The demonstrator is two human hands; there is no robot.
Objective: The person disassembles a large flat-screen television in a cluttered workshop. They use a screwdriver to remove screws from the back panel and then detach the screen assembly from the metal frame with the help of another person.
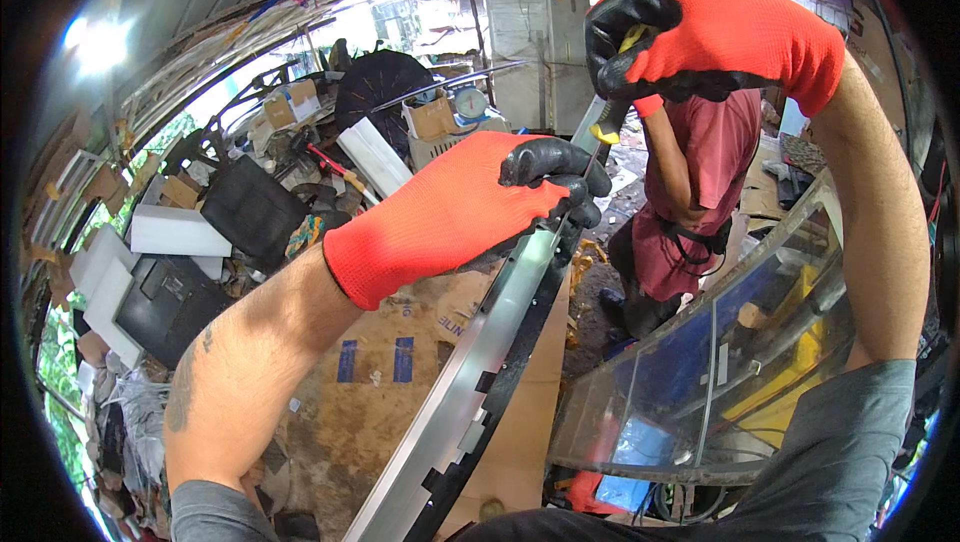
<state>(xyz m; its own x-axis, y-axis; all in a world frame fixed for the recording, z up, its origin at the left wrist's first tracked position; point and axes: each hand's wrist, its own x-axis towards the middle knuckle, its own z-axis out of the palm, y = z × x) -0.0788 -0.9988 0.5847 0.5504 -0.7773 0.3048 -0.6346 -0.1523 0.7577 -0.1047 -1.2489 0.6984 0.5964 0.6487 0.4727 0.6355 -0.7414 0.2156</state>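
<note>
A long silver metal bar [478,367] with a black notched edge rises from the lower middle toward my hands, tilted away from me. My left hand [470,197], in a red glove with black fingertips, is closed around the bar's upper part. Higher up and to the right, my right hand [710,37] wears a matching glove. Its fingers wrap round the yellow-and-black handle of a screwdriver [612,124]. The thin shaft points down toward my left fingers, where its tip is hidden.
A person in a red shirt [705,162] stands just beyond my right hand. A curved glass pane [700,382] leans at the right. Flattened cardboard [360,402] covers the ground. Piled scrap, white foam blocks [180,232] and a black panel [255,207] fill the left.
</note>
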